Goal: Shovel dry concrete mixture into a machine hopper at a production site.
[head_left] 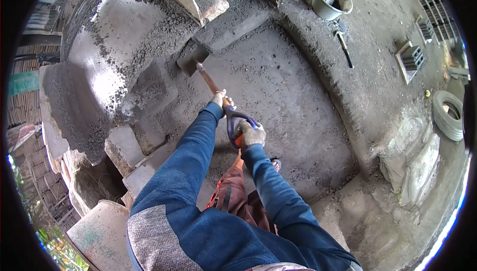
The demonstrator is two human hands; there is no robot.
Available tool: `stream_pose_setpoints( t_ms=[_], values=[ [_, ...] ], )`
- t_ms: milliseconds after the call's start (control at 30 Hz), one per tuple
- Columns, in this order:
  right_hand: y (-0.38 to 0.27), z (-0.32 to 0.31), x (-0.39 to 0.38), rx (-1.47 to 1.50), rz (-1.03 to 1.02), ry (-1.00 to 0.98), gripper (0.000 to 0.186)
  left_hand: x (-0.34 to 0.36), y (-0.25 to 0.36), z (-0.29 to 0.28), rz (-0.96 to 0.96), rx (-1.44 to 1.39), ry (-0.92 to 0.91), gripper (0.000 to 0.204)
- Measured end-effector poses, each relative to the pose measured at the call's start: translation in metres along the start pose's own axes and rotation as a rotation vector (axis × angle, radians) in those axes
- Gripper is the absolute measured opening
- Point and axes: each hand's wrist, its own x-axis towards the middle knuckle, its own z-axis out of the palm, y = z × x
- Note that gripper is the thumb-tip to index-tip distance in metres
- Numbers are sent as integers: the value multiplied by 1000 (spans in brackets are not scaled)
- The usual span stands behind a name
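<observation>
I have the right hand closed round the D-grip of the shovel and, ahead of it, the left hand clamped on the wooden shaft. The shovel reaches toward eleven o'clock, blade at the grey ground. I expect it stiff, blade-heavy, hardly fragile, best held at these two places. Farther off, a bucket stands at one o'clock.
</observation>
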Motion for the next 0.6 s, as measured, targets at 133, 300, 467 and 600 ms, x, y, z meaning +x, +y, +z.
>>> stream_pose_setpoints(
  t_ms=[133, 300, 467, 600],
  values=[
    [26, 7, 37, -273, 73, -49, 27, 53, -2, -32, -78, 100, 2, 25],
    [35, -34, 14, 110, 71, -381, 15, 88, -52, -76, 257, 167, 100, 14],
    [27, -182, -32, 122, 55, -468, 14, -41, -181, -15, 50, -327, 12, 14],
    [-10, -310, -112, 137, -6, -508, 20, -150, -234, 8, 153, -274, -138, 4]
  ],
)
